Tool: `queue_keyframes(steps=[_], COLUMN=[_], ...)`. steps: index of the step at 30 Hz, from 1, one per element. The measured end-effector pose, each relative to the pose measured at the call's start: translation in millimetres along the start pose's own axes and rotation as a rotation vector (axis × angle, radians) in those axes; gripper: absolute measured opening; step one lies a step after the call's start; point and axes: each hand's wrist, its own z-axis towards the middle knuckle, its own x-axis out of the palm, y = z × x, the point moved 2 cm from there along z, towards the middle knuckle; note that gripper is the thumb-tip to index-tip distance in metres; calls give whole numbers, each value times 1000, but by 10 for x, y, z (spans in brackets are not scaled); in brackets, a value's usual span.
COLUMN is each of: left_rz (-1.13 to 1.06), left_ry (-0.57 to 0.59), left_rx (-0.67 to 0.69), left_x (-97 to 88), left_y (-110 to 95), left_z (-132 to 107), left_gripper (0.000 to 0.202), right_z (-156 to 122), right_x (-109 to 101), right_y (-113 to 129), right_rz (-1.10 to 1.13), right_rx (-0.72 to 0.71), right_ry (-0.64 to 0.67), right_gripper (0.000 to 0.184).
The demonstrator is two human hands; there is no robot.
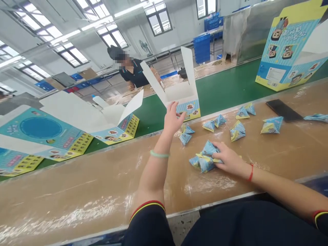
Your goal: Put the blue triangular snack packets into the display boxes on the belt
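Observation:
My left hand (174, 118) is at the near side of an open cardboard box (193, 108), fingers apart. I cannot tell whether it touches the box. White flaps stand up from this box, and its printed side is blue and yellow. Lower down, my right hand (228, 158) is closed around part of a cluster of blue-and-yellow pyramid-shaped snack packets (206, 162); its fingertips are partly hidden. Between the hands and the box, two more packets (185, 138) lie just below my left hand. Other packets (237, 131) are spread out to the right.
Open printed boxes (51, 131) stand on the green conveyor belt (217, 92) at left. A tall box (275, 65) stands at right. A dark phone-like slab (284, 110) lies on the brown tabletop (102, 184). A person (138, 73) works across the belt.

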Motion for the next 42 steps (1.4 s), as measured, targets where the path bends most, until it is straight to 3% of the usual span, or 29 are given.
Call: queue_keyframes(steps=[3,5,9,14,25,28,31,34,37,40,42], left_rz=[100,139,151,114,64,49,52,74,72,-8,-128], left_ry=[28,32,-41,-97,-114,-139,-148,-125,-109,-168,-80], left_rx=[-27,-16,86,227,222,209,143,46,11,6,80], left_x=[261,336,320,354,377,351,308,274,296,337,408], left_y=[-38,26,215,384,770,824,902,1013,1058,880,613], left_z=[556,606,184,-342,-715,-595,-253,202,502,361,25], left_gripper=[59,47,27,28,34,35,38,45,49,50,49], right_z=[-81,-105,-156,-159,139,205,271,335,382,386,353], right_x=[-44,-52,-34,96,418,489,460,313,113,-50,-133], right_y=[-60,-66,-159,-324,-384,-411,-429,-416,-384,-370,-411], right_rz=[-54,-94,-164,-201,-205,-144,-54,37,121,209,246], right_rx=[40,64,127,96,-18,65,156,170,119,42,23], right_ry=[-66,-104,-190,-216,-183,-126,-41,112,250,294,240], right_gripper=[10,11,18,20,21,24,29,52,58,56,54])
